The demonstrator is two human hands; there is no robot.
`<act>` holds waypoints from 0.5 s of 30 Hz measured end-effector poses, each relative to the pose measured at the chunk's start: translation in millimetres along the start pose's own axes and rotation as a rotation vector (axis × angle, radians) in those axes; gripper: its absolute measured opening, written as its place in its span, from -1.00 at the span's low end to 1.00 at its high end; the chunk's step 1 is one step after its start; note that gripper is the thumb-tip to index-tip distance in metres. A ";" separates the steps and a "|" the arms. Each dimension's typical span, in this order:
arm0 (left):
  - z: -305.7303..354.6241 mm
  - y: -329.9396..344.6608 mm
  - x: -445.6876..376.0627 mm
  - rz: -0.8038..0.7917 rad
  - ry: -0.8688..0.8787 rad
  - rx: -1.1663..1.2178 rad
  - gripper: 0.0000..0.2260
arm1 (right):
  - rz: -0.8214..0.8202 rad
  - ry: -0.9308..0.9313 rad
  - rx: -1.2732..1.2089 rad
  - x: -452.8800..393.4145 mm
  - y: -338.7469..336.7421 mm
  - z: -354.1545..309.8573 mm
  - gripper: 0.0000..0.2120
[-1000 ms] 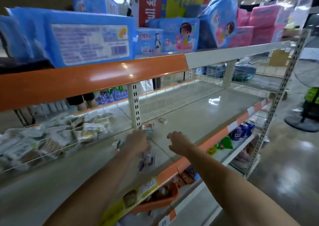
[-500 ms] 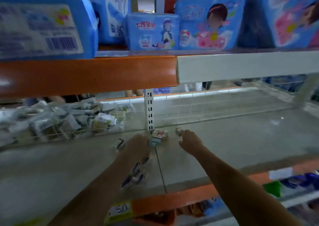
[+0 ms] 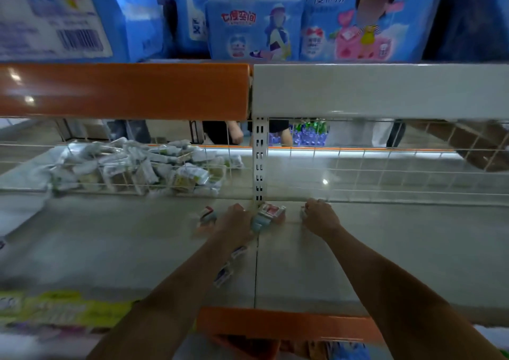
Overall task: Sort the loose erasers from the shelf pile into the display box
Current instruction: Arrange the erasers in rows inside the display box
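Note:
Small wrapped erasers lie loose at the back of the grey shelf (image 3: 385, 249), by the white upright post (image 3: 259, 161). A cluster of erasers (image 3: 271, 213) sits between my hands, a single eraser (image 3: 206, 216) lies left of them, and several more erasers (image 3: 227, 267) trail beside my left forearm. My left hand (image 3: 235, 223) is curled with its knuckles toward me, touching the cluster's left side; its fingertips are hidden. My right hand (image 3: 319, 216) curls over a small eraser (image 3: 303, 213) at the wire back. No display box is clearly in view.
A wire fence (image 3: 385, 172) closes the shelf's back. Behind it on the left lies a heap of white packets (image 3: 132, 167). Blue packs (image 3: 253, 26) fill the shelf above, with its orange and white lip (image 3: 124, 90) overhead. An orange tray (image 3: 237, 343) shows below the front edge.
The view has moved closer and lower into the shelf. Both hands reached further back to the post, and my right hand has closed over the small eraser it was nearing.

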State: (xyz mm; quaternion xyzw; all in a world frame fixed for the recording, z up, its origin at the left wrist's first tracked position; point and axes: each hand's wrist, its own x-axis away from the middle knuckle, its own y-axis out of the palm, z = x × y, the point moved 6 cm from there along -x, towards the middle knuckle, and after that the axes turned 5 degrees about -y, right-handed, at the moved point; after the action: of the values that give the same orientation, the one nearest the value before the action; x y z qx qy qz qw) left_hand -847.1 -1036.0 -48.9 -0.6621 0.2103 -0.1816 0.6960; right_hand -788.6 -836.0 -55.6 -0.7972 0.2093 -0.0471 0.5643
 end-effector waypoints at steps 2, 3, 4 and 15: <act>1.0 0.0 2.0 0.016 -0.002 -0.004 -0.73 | -0.006 -0.016 -0.014 -1.9 0.0 1.0 -0.72; 1.6 0.9 2.3 0.022 -0.003 0.004 -0.72 | -0.015 -0.018 -0.021 -2.2 -0.1 1.5 -0.73; 2.0 1.8 2.9 0.028 -0.008 0.019 -0.71 | -0.024 -0.016 -0.031 -2.6 -0.3 2.4 -0.73; 1.0 0.6 31.7 0.162 0.037 0.127 -0.65 | -0.127 -0.035 -0.252 19.7 -0.6 -12.8 -0.49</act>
State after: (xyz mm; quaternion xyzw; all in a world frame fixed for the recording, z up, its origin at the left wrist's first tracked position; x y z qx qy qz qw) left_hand -819.8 -1052.0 -51.2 -0.5939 0.2640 -0.1500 0.7451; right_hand -774.5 -854.8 -53.6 -0.8741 0.1531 -0.0420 0.4590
